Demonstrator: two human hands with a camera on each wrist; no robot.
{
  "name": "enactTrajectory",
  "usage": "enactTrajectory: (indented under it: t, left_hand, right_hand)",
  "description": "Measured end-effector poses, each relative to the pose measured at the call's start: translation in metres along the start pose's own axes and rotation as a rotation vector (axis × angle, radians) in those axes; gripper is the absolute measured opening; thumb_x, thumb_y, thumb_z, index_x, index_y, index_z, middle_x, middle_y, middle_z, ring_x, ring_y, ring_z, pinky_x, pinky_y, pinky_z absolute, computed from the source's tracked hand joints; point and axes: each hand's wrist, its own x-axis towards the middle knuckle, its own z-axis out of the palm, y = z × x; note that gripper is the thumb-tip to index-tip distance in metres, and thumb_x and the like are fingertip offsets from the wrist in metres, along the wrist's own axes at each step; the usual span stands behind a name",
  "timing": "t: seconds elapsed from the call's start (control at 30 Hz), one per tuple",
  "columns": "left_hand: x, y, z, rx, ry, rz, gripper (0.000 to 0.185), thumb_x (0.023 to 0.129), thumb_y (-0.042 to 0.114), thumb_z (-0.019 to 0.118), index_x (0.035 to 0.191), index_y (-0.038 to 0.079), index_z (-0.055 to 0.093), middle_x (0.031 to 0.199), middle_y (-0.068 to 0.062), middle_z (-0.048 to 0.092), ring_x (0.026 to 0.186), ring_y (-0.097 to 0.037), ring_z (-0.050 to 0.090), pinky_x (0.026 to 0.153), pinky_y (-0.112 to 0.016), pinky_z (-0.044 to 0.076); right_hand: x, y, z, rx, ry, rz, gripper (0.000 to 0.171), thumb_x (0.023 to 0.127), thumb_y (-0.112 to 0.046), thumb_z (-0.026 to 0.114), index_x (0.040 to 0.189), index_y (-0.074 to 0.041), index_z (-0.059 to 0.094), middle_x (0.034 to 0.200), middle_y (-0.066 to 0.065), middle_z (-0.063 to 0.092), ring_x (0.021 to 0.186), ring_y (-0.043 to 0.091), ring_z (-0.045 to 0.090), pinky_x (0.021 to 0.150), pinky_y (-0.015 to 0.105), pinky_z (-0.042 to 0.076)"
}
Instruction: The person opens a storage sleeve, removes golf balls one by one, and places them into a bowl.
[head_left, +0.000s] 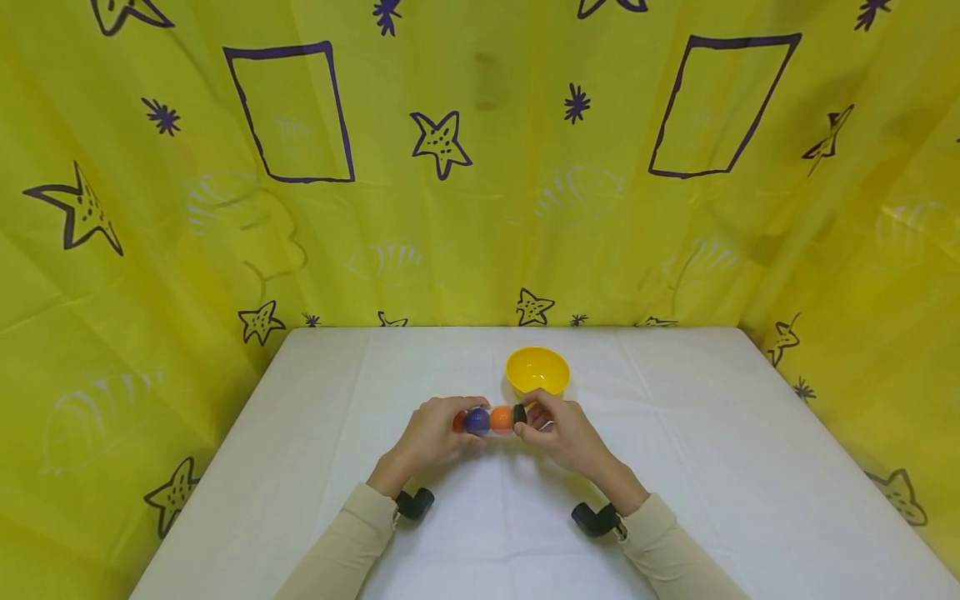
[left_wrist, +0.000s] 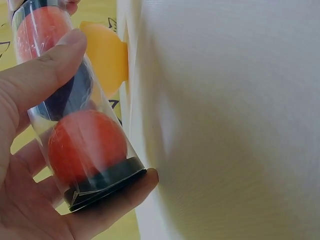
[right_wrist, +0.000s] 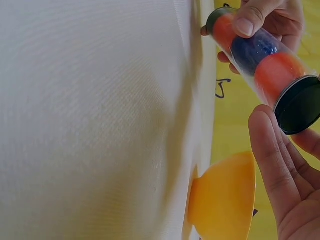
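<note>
A clear plastic tube (head_left: pixel 490 419) lies sideways just above the table, with a red ball (left_wrist: pixel 89 145), a dark blue ball (right_wrist: pixel 251 52) and an orange ball (head_left: pixel 502 419) in a row inside. My left hand (head_left: pixel 435 429) grips it round its left part, thumb across the wall, one finger under the dark end cap (left_wrist: pixel 107 184). At the tube's right end, my right hand (head_left: pixel 564 429) pinches the black lid (right_wrist: pixel 301 105) between thumb and fingers. The lid sits on that end. Behind the right hand stands a yellow bowl (head_left: pixel 538 371).
A white cloth covers the table (head_left: pixel 675 433). Yellow curtains (head_left: pixel 487 233) with drawn stars close off the back and both sides. A black wrist device (head_left: pixel 596 520) hangs at the right wrist, and another (head_left: pixel 416 504) at the left.
</note>
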Motion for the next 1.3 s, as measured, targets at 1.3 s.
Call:
enactTrajectory:
  t: [1.3]
  left_hand:
    - [0.002, -0.007, -0.009, -0.255, 0.083, -0.080, 0.054, 0.077, 0.009, 0.089, 0.128, 0.015, 0.071, 0.118, -0.007, 0.072, 0.110, -0.025, 0.065, 0.105, -0.048, 0.052]
  right_hand:
    - [0.000, 0.010, 0.008, -0.029, -0.094, 0.370, 0.039, 0.086, -0.006, 0.080, 0.119, -0.005, 0.060, 0.109, 0.008, 0.067, 0.084, 0.018, 0.059, 0.068, 0.028, 0.055]
